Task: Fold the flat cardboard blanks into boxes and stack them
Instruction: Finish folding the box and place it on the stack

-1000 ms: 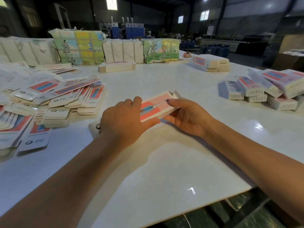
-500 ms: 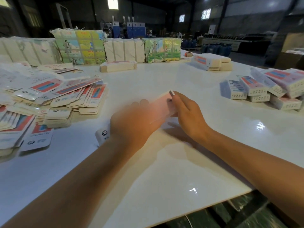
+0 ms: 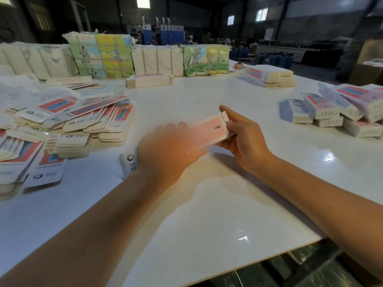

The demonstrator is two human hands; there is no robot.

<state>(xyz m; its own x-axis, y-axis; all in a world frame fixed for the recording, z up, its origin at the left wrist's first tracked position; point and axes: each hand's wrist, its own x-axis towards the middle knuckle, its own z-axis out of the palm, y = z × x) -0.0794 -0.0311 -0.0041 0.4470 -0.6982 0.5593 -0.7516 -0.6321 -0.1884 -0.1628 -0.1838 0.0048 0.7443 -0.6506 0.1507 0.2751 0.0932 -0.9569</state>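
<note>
box (image 3: 209,132) now lifted off table, right hand (image 3: 243,139) gripping its end

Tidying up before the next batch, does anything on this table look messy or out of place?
Yes. The flat blanks on the left lie fanned and sliding over each other, not squared up. A loose rubber band lies on the white table behind them. The folded boxes are heaped unevenly.

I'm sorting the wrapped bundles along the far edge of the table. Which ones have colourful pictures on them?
Two: the tall green-yellow bundle left of centre, and the shorter green bundle to its right. The bundle between them is plain white.
</note>
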